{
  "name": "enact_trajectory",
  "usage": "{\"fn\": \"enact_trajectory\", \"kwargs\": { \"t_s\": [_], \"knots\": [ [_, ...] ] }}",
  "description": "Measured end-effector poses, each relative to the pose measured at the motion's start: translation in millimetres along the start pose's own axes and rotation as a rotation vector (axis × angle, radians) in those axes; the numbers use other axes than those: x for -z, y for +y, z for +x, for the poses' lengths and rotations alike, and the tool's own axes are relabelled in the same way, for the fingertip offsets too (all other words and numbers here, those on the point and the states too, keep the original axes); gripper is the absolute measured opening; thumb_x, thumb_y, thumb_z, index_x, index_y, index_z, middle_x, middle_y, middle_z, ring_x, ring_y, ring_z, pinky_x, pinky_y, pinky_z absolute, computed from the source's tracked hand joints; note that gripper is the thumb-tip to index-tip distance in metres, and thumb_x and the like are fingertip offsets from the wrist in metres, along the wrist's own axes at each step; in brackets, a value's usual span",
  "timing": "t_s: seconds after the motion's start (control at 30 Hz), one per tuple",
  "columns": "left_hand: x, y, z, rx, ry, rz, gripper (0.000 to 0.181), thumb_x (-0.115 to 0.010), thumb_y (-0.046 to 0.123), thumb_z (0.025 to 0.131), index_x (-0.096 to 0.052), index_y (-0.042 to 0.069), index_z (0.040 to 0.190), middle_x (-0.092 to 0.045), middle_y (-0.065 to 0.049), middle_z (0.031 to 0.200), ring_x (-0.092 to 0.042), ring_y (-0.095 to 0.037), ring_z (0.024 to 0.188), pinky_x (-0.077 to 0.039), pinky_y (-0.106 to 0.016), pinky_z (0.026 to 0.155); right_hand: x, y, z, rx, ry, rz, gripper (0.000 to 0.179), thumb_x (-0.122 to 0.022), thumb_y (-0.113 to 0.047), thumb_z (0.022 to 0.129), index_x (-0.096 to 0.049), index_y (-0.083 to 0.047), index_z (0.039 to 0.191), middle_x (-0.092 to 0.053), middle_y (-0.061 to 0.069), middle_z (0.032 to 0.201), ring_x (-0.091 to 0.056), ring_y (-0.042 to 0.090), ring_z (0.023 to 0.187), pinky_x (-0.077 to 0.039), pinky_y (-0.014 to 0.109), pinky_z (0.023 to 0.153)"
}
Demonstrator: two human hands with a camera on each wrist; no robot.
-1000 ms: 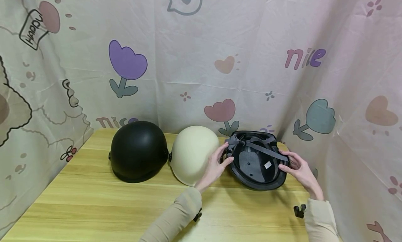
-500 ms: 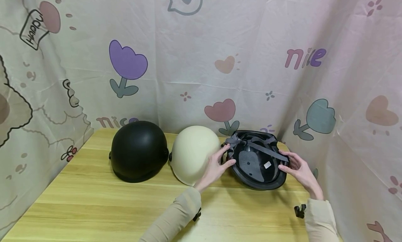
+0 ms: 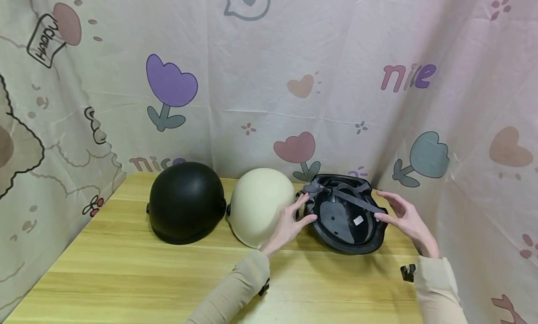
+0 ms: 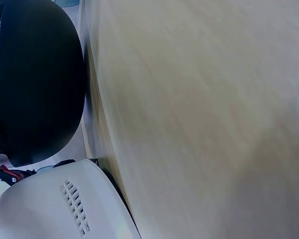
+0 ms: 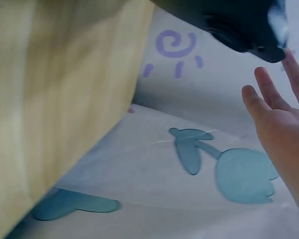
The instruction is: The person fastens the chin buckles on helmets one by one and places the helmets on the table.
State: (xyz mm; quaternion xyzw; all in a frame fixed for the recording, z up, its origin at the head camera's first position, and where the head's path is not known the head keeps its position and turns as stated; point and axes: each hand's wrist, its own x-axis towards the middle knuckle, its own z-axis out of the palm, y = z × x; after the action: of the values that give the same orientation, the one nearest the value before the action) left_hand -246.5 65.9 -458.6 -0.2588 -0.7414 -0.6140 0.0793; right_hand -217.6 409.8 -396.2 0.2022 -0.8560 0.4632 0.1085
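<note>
A black helmet (image 3: 350, 214) lies with its hollow inside toward me, grey straps across it and a small white tag within. At its left rim is my left hand (image 3: 286, 228), thumb and forefinger spread apart and their tips against the rim and strap; any fingers behind are hidden. My right hand (image 3: 407, 219) is beside the right rim, fingers extended. In the right wrist view that hand (image 5: 289, 117) has its fingers spread close to the edge of the dark helmet (image 5: 229, 25). The left wrist view hardly catches the left hand.
A cream helmet (image 3: 262, 207) stands dome up just left of the left hand. Farther left is a second black helmet (image 3: 185, 202), also dome up. All rest on a wooden table (image 3: 147, 277) whose back edge meets a printed curtain (image 3: 248, 81).
My right hand has come away from the helmet's right rim, moving slightly rightward with its fingers straightening. The left hand slid down a little along the left rim.
</note>
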Motion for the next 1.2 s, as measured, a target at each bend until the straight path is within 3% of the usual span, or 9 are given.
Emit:
{"fn": "enact_trajectory", "kwargs": {
  "t_s": [0.2, 0.33, 0.4, 0.53, 0.6, 0.67, 0.83, 1.03, 1.2],
  "knots": [
    [-0.2, -0.3, 0.3, -0.013, -0.001, -0.013, 0.06, -0.076, 0.019, 0.09, -0.054, 0.0, 0.142, -0.053, -0.015, 0.149, -0.038, -0.032, 0.148, -0.032, -0.049, 0.121, 4.6, -14.2, 16.6, 0.042, -0.071, -0.027, 0.062, -0.072, 0.004, 0.088, -0.044, 0.012, 0.142, -0.053, -0.013, 0.145, -0.037, -0.018, 0.134, -0.028, 0.0, 0.109],
    [-0.3, 0.1, 0.1, -0.009, -0.006, -0.01, 0.06, -0.076, 0.02, 0.09, -0.055, 0.0, 0.142, -0.053, -0.014, 0.149, -0.038, -0.031, 0.148, -0.032, -0.048, 0.122, 5.7, -25.1, 27.6, -0.008, -0.114, -0.078, 0.062, -0.074, -0.004, 0.089, -0.046, 0.006, 0.143, -0.053, 0.002, 0.148, -0.035, -0.02, 0.133, -0.027, -0.002, 0.106],
    [-0.2, 1.0, 0.1, -0.006, -0.01, -0.014, 0.06, -0.076, 0.021, 0.09, -0.054, 0.0, 0.142, -0.053, -0.013, 0.149, -0.038, -0.03, 0.149, -0.031, -0.048, 0.122, 5.7, -30.5, 33.4, -0.038, -0.14, -0.118, 0.062, -0.075, -0.008, 0.089, -0.048, 0.002, 0.144, -0.051, 0.011, 0.149, -0.036, -0.011, 0.138, -0.028, 0.0, 0.106],
    [-0.1, 1.9, 0.4, -0.005, -0.012, -0.021, 0.06, -0.076, 0.02, 0.09, -0.054, 0.0, 0.143, -0.053, -0.013, 0.149, -0.038, -0.031, 0.149, -0.031, -0.048, 0.122, 3.9, -39.7, 46.9, -0.062, -0.212, -0.179, 0.062, -0.076, -0.014, 0.089, -0.05, -0.002, 0.144, -0.047, 0.019, 0.152, -0.035, 0.028, 0.148, -0.031, 0.037, 0.122],
    [-0.1, 2.1, 0.5, -0.003, -0.012, -0.026, 0.06, -0.076, 0.02, 0.09, -0.054, 0.0, 0.143, -0.054, -0.013, 0.149, -0.038, -0.03, 0.149, -0.031, -0.049, 0.122, 1.2, -43.0, 54.3, -0.06, -0.244, -0.193, 0.062, -0.077, -0.016, 0.089, -0.05, -0.002, 0.143, -0.045, 0.02, 0.153, -0.031, 0.045, 0.146, -0.028, 0.059, 0.119],
    [-0.2, 1.8, 0.7, -0.001, -0.011, -0.031, 0.06, -0.076, 0.019, 0.09, -0.054, 0.001, 0.143, -0.054, -0.013, 0.149, -0.038, -0.03, 0.149, -0.031, -0.049, 0.122, -2.8, -45.1, 61.7, -0.057, -0.268, -0.187, 0.062, -0.077, -0.015, 0.089, -0.051, -0.001, 0.142, -0.043, 0.023, 0.154, -0.029, 0.049, 0.146, -0.024, 0.07, 0.114],
    [0.6, 1.2, 0.6, -0.007, -0.006, -0.025, 0.06, -0.077, 0.02, 0.09, -0.055, 0.001, 0.143, -0.054, -0.013, 0.148, -0.04, -0.03, 0.148, -0.031, -0.05, 0.121, -17.0, -47.9, 79.5, -0.018, -0.311, -0.196, 0.058, -0.077, -0.013, 0.088, -0.053, 0.002, 0.14, -0.048, 0.024, 0.15, -0.037, 0.047, 0.142, -0.028, 0.07, 0.113],
    [1.1, 0.7, 0.5, -0.01, -0.013, 0.007, 0.061, -0.077, 0.023, 0.09, -0.055, 0.001, 0.142, -0.055, -0.012, 0.147, -0.04, -0.028, 0.148, -0.033, -0.047, 0.121, -34.5, -50.1, 96.2, 0.039, -0.354, -0.226, 0.051, -0.077, -0.011, 0.088, -0.059, 0.002, 0.134, -0.06, 0.02, 0.138, -0.053, 0.039, 0.13, -0.044, 0.055, 0.107],
    [1.3, 0.2, 0.4, -0.009, -0.018, 0.015, 0.061, -0.077, 0.024, 0.089, -0.056, 0.002, 0.142, -0.055, -0.011, 0.147, -0.041, -0.026, 0.148, -0.033, -0.046, 0.121, -47.4, -49.1, 105.9, 0.068, -0.376, -0.219, 0.044, -0.077, -0.008, 0.087, -0.063, 0.003, 0.127, -0.067, 0.02, 0.129, -0.058, 0.038, 0.124, -0.046, 0.05, 0.105]
  ]
}}
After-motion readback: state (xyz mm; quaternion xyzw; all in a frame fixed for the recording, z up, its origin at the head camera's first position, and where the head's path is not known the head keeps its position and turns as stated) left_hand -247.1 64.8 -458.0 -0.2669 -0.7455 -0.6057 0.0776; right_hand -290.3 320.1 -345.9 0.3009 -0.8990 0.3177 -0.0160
